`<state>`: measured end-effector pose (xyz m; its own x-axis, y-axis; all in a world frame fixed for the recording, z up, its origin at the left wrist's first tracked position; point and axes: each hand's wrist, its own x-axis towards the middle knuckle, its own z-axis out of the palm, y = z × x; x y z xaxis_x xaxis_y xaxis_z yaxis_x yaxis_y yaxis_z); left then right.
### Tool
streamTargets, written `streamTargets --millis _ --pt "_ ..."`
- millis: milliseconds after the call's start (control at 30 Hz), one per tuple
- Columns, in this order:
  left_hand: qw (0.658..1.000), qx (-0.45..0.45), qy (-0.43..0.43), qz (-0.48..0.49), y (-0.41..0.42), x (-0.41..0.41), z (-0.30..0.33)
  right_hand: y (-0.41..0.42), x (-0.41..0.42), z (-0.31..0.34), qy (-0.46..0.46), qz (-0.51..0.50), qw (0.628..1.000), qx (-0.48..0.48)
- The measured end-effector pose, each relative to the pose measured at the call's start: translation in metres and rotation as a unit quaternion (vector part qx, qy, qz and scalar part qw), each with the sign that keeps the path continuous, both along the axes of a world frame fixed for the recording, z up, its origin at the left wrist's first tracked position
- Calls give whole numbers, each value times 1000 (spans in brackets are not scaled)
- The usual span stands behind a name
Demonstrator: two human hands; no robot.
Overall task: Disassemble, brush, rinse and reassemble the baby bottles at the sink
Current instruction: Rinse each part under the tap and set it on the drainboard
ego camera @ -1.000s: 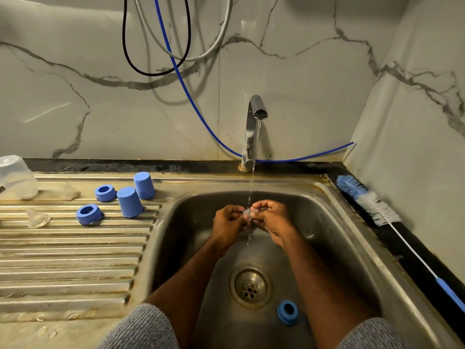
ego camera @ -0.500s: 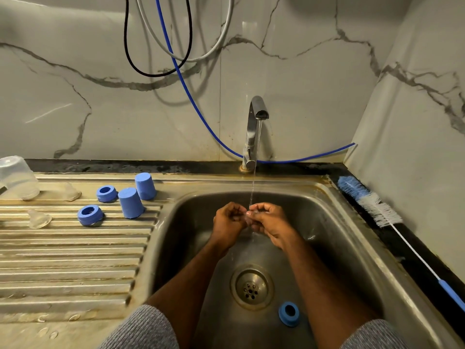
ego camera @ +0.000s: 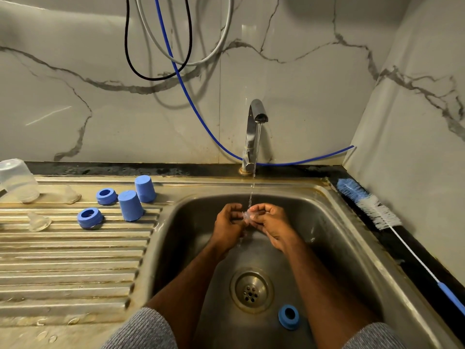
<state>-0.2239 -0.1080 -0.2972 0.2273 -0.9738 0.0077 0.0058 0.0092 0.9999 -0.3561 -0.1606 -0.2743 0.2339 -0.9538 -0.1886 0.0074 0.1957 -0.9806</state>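
Under the running tap [ego camera: 256, 137], my left hand [ego camera: 227, 227] and right hand [ego camera: 273, 226] pinch a clear teat [ego camera: 247, 214] mid-rinse, with caps [ego camera: 130, 205], rings [ego camera: 89, 217] and teats [ego camera: 37, 221] apart on the drainboard [ego camera: 75, 260], reassembly not begun.

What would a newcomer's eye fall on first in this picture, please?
Probably the left hand and right hand in the sink basin, together pinching a small clear teat under the running tap. Next, the blue parts: two caps and two rings on the drainboard, and one blue ring near the drain.
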Motion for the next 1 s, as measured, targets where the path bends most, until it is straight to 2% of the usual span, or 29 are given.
streamTargets --millis 100,367,533,1000 --pt "1000 4 2 -21 0 -2 -1 -2 1 -1 -2 -5 1000 -3" --pt "999 -13 -12 43 -1 0 0 1 3 5 -23 -15 1000 -5" --pt "999 -12 -18 38 -1 -2 0 0 0 4 -29 -22 999 13" --pt "999 21 41 21 -5 -3 -2 -3 0 1 -20 -27 999 13"
